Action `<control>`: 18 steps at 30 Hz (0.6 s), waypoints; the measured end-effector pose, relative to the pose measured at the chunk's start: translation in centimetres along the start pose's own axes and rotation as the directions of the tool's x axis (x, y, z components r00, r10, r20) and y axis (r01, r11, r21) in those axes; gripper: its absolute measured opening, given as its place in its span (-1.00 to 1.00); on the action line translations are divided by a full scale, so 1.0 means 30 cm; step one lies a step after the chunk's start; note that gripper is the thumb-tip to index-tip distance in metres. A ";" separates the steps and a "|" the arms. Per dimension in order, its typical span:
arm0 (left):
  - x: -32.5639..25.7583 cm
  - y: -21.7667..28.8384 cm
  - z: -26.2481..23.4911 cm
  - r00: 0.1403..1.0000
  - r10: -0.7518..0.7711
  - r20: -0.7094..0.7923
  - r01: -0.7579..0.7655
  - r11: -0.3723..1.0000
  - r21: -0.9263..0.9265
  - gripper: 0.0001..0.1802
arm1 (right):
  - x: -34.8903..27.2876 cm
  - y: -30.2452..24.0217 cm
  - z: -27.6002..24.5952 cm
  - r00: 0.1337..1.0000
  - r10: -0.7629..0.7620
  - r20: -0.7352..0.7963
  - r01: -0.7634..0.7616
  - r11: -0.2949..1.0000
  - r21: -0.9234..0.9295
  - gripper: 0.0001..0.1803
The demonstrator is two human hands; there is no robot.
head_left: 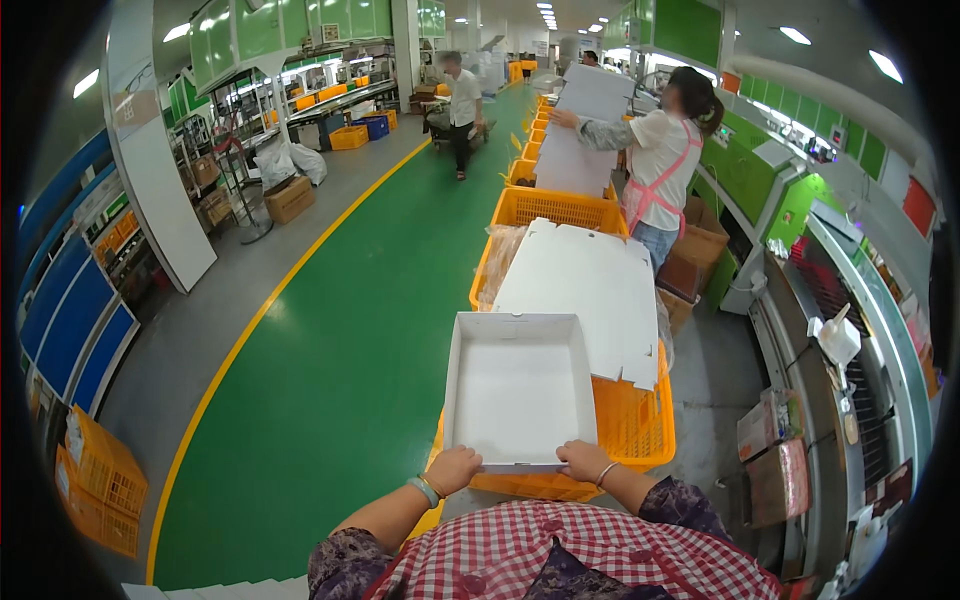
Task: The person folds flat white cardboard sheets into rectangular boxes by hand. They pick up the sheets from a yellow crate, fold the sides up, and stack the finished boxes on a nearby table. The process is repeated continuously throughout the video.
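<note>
White cardboard tray (520,388), near edge under fingers of left hand (454,469), right hand (584,461)

White box (520,388), orange crate (635,425)

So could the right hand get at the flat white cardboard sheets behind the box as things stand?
Probably yes: the right hand grips the white box's near edge, and the flat sheets lie uncovered just beyond on the orange crate.
</note>
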State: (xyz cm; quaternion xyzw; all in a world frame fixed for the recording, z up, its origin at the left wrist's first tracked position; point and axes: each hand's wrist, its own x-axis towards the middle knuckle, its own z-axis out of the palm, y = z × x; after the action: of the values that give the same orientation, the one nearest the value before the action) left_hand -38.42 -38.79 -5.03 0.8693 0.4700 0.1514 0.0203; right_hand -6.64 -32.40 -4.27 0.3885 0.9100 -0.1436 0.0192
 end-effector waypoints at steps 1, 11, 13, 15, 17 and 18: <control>0.004 -0.001 0.003 1.000 -0.005 0.005 0.005 1.000 0.007 -0.77 | 0.007 0.003 0.003 1.000 -0.001 -0.015 0.001 1.000 0.019 -0.69; 0.028 0.005 0.004 0.998 -0.055 0.042 0.055 0.998 -0.004 -0.76 | 0.077 0.054 -0.010 0.961 0.149 0.231 -0.163 0.986 0.042 -0.61; 0.032 0.011 -0.010 0.994 -0.067 0.091 0.068 0.998 -0.004 -0.80 | 0.080 0.059 -0.011 0.967 0.150 0.206 -0.164 0.985 0.050 -0.59; 0.035 0.009 -0.010 0.990 -0.078 0.116 0.081 0.997 -0.015 -0.82 | 0.077 0.046 -0.018 0.974 0.168 0.150 -0.178 0.983 0.054 -0.59; 0.027 0.005 0.006 0.989 -0.089 0.116 0.094 0.995 -0.036 -0.81 | 0.067 0.036 -0.042 0.984 0.148 0.097 -0.156 0.984 0.084 -0.58; 0.029 0.007 0.005 0.987 -0.100 0.124 0.105 0.994 -0.036 -0.80 | 0.060 0.040 -0.055 0.990 0.122 0.069 -0.129 0.985 0.111 -0.57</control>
State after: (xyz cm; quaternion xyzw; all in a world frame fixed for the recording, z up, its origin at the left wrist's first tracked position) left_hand -37.76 -38.19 -4.93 0.8511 0.5085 0.1067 0.0753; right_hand -6.92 -29.88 -3.25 0.4407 0.8730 -0.2062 0.0341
